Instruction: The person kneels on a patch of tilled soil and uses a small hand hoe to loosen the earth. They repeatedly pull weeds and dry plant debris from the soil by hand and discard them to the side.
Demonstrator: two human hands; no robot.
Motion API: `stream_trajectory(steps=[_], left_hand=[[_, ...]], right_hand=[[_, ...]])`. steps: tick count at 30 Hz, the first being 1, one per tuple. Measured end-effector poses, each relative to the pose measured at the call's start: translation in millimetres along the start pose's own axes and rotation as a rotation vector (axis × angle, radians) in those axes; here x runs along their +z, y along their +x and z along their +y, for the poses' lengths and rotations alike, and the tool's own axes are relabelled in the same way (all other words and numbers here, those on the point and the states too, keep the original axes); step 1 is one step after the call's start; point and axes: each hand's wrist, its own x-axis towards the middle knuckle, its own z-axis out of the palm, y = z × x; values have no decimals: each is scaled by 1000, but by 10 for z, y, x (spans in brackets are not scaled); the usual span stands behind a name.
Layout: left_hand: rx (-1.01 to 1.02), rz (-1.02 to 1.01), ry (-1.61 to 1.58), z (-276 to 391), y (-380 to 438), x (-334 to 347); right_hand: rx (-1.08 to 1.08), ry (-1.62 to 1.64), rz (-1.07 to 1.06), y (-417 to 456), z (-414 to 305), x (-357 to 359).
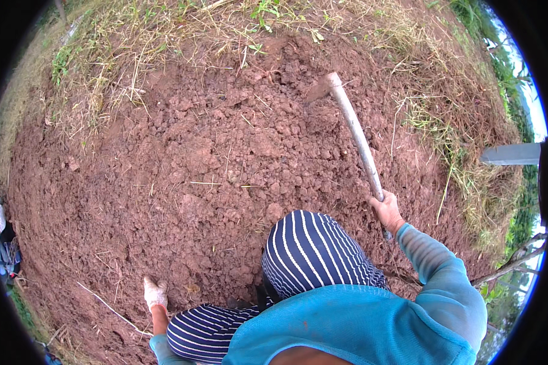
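Observation:
My right hand, bare, grips the pale wooden handle of a hoe near its butt end. From that hand the handle runs away from me and slightly left. Its soil-coloured hoe blade rests at the broken soil, and I cannot tell how deep the edge sits. Lower left, my left hand wears a pale, dirt-stained glove and is over the reddish-brown soil beside my left knee. Its fingers are partly hidden from this angle. My striped trousers show bent knees close to the ground.
Cut dry grass borders the soil at the far side and right. A grey post stands at the right, with a bare branch below it. A thin pale stalk lies near my left hand. Part of a person shows at the left rim.

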Motion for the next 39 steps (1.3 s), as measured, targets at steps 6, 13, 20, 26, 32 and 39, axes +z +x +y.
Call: stream_trajectory(steps=[6,13,20,26,32,39], left_hand=[[-13,-43,44,42,-40,-41],[-54,-194,-161,57,40,-83],[-92,-253,-218,92,42,-121],[-118,-225,-242,-41,57,-48],[-85,-264,-315,56,173,-20],[-133,-274,-26,-206,85,8]], right_hand=[[-34,322,-32,-20,-532,257],[-159,364,-33,160,-794,372],[-709,614,123,548,-2147,-164],[-933,938,220,1232,-2861,214],[147,429,-427,2126,-924,1733],[133,321,-488,1833,-1240,1698]])
